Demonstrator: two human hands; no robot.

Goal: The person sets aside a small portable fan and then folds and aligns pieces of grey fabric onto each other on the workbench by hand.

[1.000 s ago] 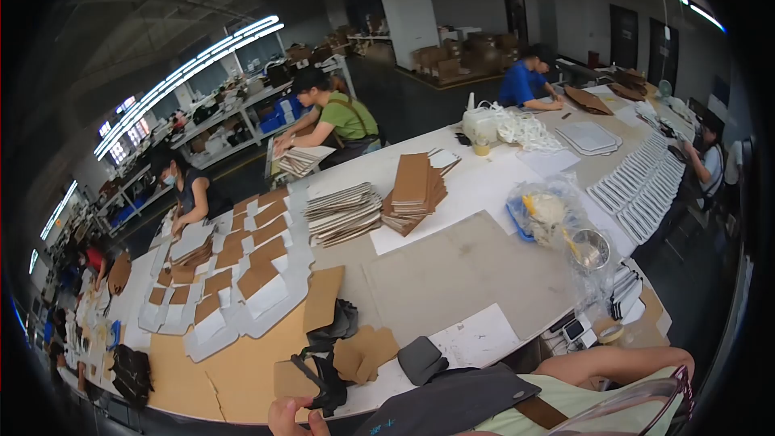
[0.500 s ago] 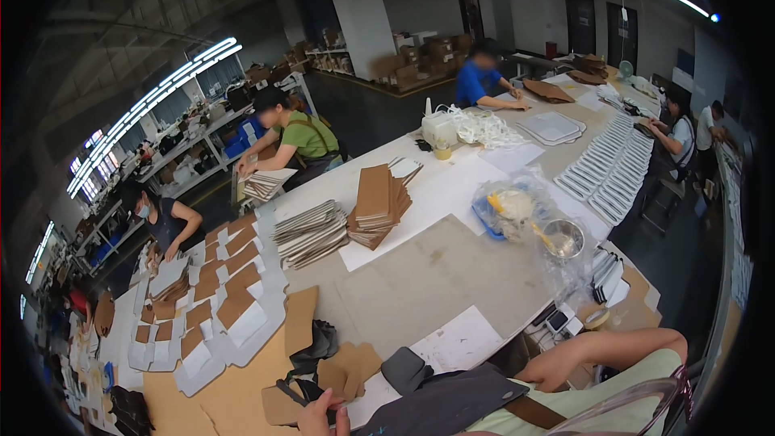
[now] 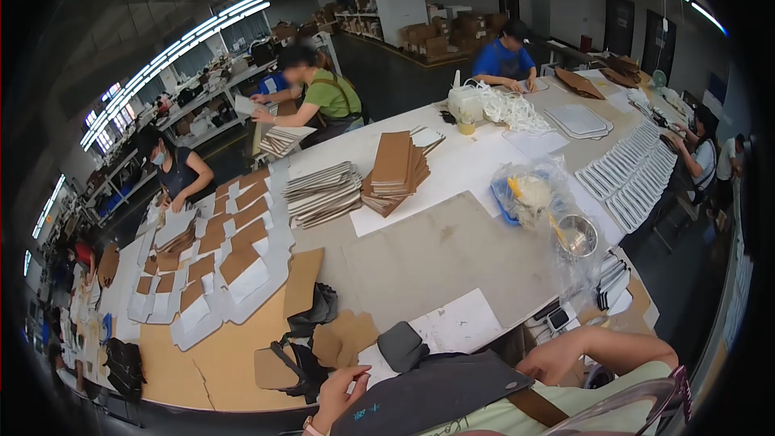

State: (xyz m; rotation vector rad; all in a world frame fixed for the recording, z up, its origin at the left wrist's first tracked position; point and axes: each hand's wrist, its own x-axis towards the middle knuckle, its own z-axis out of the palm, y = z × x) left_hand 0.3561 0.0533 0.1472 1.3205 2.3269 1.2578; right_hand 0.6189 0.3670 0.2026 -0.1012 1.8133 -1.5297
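Hovering at the dark apron (image 3: 436,391), the left hand (image 3: 341,394) has its fingers loosely curled and apart; the right hand (image 3: 549,362) is at the apron's other side, its grip unclear. Near the left hand, a black strapped item (image 3: 300,371), brown pieces (image 3: 345,337) and a dark grey piece (image 3: 402,345) lie on the bench (image 3: 420,254). Farther out stand stacked panels (image 3: 323,195) and a metal bowl (image 3: 575,236).
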